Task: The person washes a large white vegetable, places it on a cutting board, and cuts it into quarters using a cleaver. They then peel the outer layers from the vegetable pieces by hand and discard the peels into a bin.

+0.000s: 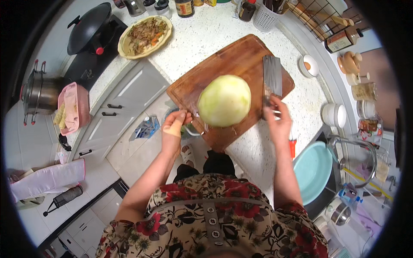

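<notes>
A large peeled pale-green melon or gourd [224, 101] lies on a wooden cutting board [238, 61]. A broad-bladed cleaver [272, 72] rests along the board's right side, its blade pointing away from me. My right hand [279, 117] is at the cleaver's dark handle, slightly blurred; whether its fingers are closed round the handle cannot be told. My left hand [176, 124] is beside the board's near left edge, fingers curled together, with a tan patch near the thumb. Something small and shiny is by its fingertips, too unclear to name.
An oval plate of cooked food [145, 37] stands at the back left, near a black wok [90, 30]. At right are a white bowl with an egg [309, 66], stacked white bowls [334, 115] and a light-blue basin [313, 174] under the faucet. An orange-red handle [292, 149] lies beside my right forearm.
</notes>
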`<state>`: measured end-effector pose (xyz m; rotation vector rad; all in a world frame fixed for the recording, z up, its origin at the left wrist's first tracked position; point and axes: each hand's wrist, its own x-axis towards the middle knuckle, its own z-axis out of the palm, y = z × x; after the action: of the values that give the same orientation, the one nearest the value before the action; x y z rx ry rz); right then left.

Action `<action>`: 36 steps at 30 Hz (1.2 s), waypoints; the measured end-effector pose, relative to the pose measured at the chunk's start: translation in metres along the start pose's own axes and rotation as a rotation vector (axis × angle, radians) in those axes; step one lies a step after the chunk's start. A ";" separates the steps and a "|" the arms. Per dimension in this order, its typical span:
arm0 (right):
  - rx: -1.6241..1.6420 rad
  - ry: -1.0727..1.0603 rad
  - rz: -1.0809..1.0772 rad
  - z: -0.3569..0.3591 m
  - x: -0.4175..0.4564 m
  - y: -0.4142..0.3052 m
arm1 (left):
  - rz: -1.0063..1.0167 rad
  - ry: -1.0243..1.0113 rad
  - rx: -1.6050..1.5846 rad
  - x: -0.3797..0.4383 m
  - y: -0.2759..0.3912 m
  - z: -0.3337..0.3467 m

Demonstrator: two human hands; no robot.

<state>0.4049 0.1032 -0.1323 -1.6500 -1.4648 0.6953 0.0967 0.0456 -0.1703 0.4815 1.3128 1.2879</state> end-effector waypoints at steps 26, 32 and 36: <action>-0.268 -0.069 -0.344 0.057 0.028 -0.027 | 0.096 0.041 0.067 -0.016 0.046 -0.028; -0.680 -0.188 0.206 0.012 0.027 0.019 | 0.127 0.181 -0.060 -0.019 0.070 -0.051; -0.606 -0.152 0.108 0.015 0.032 0.047 | 0.188 0.206 -0.161 -0.017 0.087 -0.072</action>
<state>0.4231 0.1374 -0.1770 -2.1807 -1.8248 0.4621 0.0019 0.0300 -0.1084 0.3726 1.3436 1.6207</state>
